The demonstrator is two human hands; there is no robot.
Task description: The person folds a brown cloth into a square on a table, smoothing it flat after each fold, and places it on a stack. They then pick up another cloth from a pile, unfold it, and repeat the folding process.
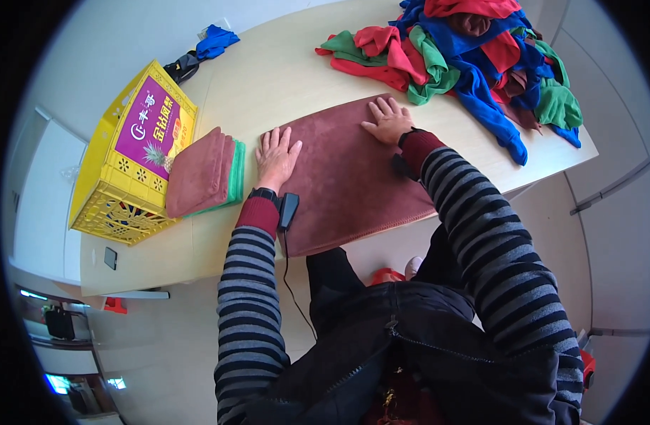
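A brown towel [353,177] lies spread flat on the table in front of me, its near edge hanging a little past the table edge. My left hand [277,157] rests flat on its left side, fingers spread. Across from it, my right hand [389,120] presses on the far right corner, fingers also apart. Neither hand grips anything. Just left of the spread towel sits a stack of folded towels [201,170], brown on top with green beneath. A small black device [288,211] with a cable is by my left wrist.
A yellow plastic crate [119,177] with a purple panel stands at the left, touching the folded stack. Red, blue, green and brown cloths are heaped in a pile [474,60] at the far right. A blue cloth [216,42] lies at the back; a dark flat object [110,258] sits near the left edge.
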